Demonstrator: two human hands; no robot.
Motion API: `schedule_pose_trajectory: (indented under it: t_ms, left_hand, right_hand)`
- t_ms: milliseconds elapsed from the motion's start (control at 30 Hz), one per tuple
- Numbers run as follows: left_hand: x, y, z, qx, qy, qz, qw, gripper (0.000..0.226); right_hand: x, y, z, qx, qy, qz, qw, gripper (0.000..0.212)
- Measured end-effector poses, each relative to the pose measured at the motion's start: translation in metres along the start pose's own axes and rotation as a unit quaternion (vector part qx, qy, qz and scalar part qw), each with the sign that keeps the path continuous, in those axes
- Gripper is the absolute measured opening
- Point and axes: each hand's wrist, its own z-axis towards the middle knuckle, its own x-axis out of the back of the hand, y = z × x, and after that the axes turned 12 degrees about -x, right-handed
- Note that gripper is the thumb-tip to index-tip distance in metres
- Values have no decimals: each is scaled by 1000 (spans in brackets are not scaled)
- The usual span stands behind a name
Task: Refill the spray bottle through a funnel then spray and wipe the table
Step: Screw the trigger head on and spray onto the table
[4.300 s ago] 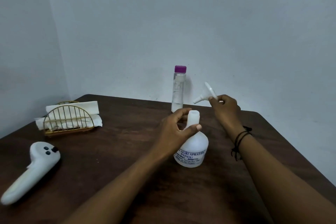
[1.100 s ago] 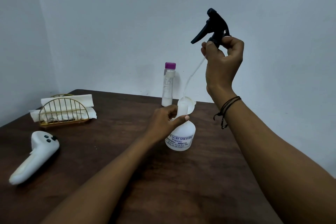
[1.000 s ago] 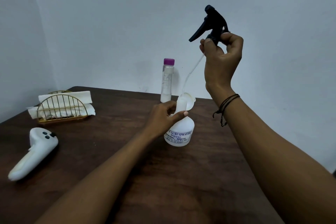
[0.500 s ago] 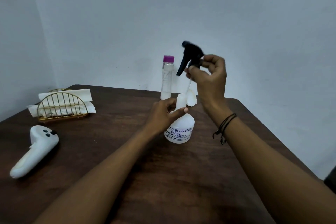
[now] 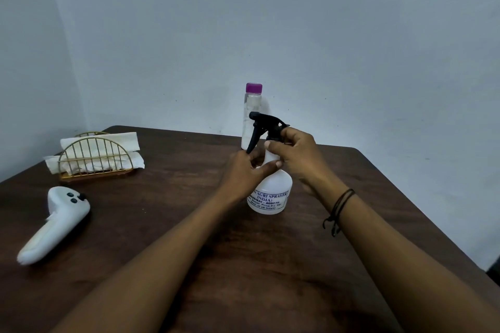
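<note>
A white spray bottle (image 5: 273, 192) with blue lettering stands upright at the middle of the dark wooden table (image 5: 243, 265). My left hand (image 5: 243, 170) grips its neck. The black trigger head (image 5: 266, 127) sits on top of the neck, its lever pointing down and left, and my right hand (image 5: 295, 154) pinches its collar. A clear water bottle with a purple cap (image 5: 253, 105) stands just behind, near the wall. I do not see the funnel.
A gold wire holder with white paper napkins (image 5: 94, 155) stands at the back left. A white handheld controller (image 5: 56, 222) lies at the left edge. The wall runs close behind the table; the right table edge slants down to the right.
My right hand has lowered the black trigger head from high above the bottle down onto its neck, the dip tube going inside. My left hand has stayed on the neck.
</note>
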Motion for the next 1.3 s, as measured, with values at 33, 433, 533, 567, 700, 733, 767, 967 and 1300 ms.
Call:
schedule_pose_trajectory:
  t_ms: [33, 433, 533, 567, 700, 733, 767, 967, 1300]
  left_hand:
    - [0, 1, -1, -2, 6, 0, 1000, 24]
    - [-2, 6, -4, 13, 25, -23, 999, 31]
    - [-3, 7, -5, 31, 37, -57, 997, 19]
    - [-3, 6, -6, 34, 33, -62, 997, 29]
    - [-4, 1, -4, 46, 35, -71, 996, 29]
    - [-4, 2, -4, 43, 33, -72, 996, 26]
    - [-5, 1, -4, 38, 32, -73, 996, 20]
    - [-6, 1, -5, 26, 36, -76, 996, 16]
    - [-5, 2, -5, 8, 35, -70, 997, 19]
  right_hand:
    - [1, -2, -1, -6, -7, 0, 1000, 5]
    - [-13, 9, -2, 5, 67, 36, 997, 36]
    - [-27, 17, -2, 15, 112, 61, 992, 38]
    - [-31, 19, -1, 18, 127, 66, 989, 37]
    - [-36, 29, -5, 45, 161, 78, 983, 33]
    - [-35, 31, -6, 49, 159, 96, 981, 27]
    - [-33, 32, -7, 51, 155, 117, 980, 20]
    - [-29, 32, -6, 64, 133, 170, 974, 15]
    - [-32, 33, -4, 31, 105, 176, 978, 20]
